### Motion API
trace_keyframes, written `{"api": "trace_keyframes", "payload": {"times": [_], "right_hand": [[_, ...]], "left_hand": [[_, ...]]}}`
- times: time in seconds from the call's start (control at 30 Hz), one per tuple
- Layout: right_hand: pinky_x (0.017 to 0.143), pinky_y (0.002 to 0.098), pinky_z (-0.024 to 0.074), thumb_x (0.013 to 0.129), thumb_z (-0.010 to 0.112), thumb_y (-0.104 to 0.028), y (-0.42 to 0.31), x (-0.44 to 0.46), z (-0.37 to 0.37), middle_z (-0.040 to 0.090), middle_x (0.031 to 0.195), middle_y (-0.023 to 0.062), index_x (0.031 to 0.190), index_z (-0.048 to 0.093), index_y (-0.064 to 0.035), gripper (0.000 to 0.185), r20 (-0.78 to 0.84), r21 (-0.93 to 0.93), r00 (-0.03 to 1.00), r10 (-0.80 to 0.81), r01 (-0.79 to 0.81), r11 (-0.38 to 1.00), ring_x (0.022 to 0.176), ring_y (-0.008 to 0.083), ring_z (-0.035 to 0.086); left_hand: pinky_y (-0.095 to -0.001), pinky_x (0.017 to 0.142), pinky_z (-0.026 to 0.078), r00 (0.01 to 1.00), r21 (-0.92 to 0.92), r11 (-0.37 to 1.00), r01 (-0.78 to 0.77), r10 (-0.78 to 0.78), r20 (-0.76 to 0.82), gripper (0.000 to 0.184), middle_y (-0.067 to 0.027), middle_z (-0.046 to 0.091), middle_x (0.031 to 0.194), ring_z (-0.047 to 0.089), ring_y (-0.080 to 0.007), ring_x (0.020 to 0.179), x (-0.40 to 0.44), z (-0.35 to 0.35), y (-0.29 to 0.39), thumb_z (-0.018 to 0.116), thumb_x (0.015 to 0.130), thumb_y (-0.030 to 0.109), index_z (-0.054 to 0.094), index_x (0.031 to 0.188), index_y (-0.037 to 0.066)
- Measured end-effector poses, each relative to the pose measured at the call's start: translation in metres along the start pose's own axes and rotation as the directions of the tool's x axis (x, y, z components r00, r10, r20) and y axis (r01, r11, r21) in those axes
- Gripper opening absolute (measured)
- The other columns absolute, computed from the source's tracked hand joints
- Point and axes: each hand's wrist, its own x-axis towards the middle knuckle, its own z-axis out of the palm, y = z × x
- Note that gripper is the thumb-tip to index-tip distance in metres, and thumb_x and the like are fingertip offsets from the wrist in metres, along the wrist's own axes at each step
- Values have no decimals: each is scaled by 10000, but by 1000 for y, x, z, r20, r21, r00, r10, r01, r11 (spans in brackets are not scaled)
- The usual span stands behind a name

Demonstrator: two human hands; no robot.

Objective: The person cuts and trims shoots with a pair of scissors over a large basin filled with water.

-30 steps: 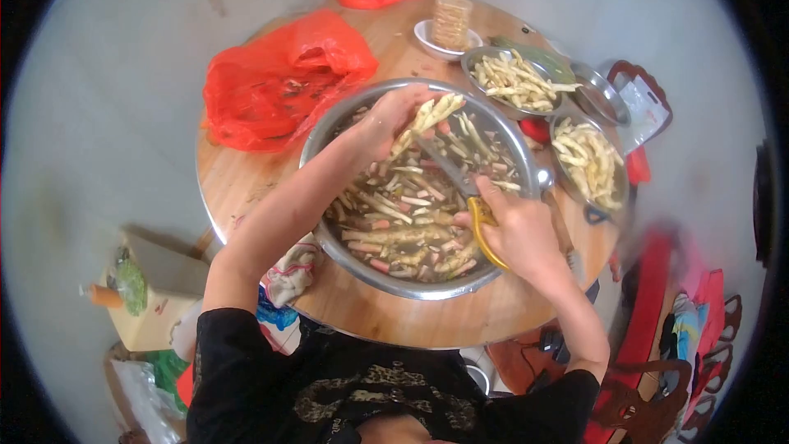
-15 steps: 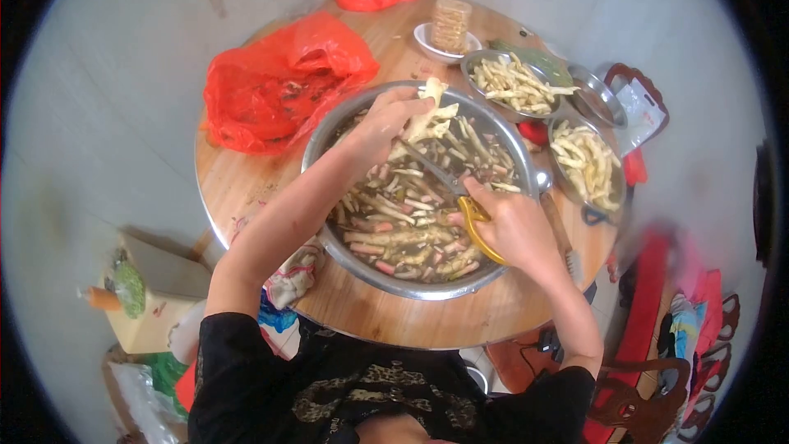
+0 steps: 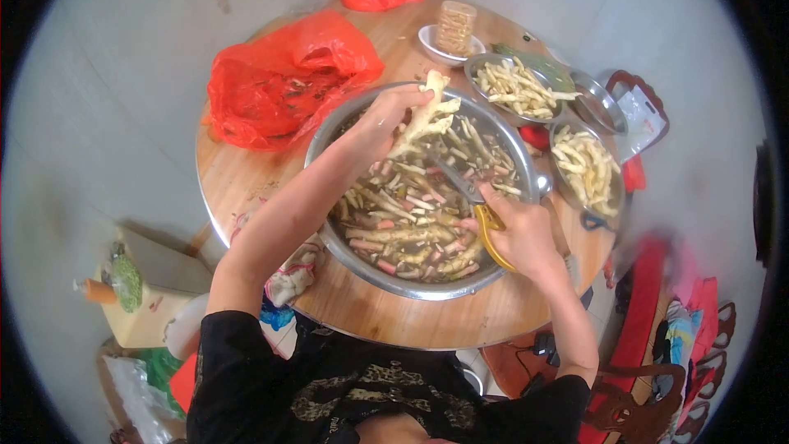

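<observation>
Above the steel basin (image 3: 427,292), a chicken foot (image 3: 425,125) is held upright.
Compared with one second ago, its cream-coloured, spread toes (image 3: 436,82) are turned upward and appear better exposed. The foot is gripped by the left hand (image 3: 385,121), yellow-handled scissors (image 3: 466,187) by the closed right hand (image 3: 526,234).

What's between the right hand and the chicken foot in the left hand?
In the head view, the scissors reach from the right hand toward the chicken foot, over the basin; whether they touch the foot is unclear.
</observation>
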Motion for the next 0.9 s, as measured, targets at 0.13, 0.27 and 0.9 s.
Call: {"api": "trace_keyframes", "payload": {"times": [0.13,0.27,0.9], "right_hand": [[676,339,567,765,874,-285,10,4,-9,738,942,188,1238,687,-21,573,80,11,997,10,-11,1000,787,303,741],[660,380,553,791,847,-351,31,5,-13,738,905,162,1242,693,-77,550,51,269,993,-105,88,959,754,325,724],[678,367,565,791,851,-266,15,19,9,734,1005,180,1306,655,-92,578,-116,10,993,-33,35,999,787,294,734]], "left_hand": [[-370,904,589,999,14,1000,-1,1,47,375,-165,696,1165,709,-238,1004,-7,6,8,552,987,192,574,1286,-33],[-336,889,583,975,29,999,-18,11,220,377,-152,704,1155,709,-209,1006,-19,14,15,607,950,151,603,1268,-51],[-346,775,605,975,-224,968,111,-62,215,360,-141,732,1090,720,-190,869,0,0,7,589,980,260,644,1235,12]]}}
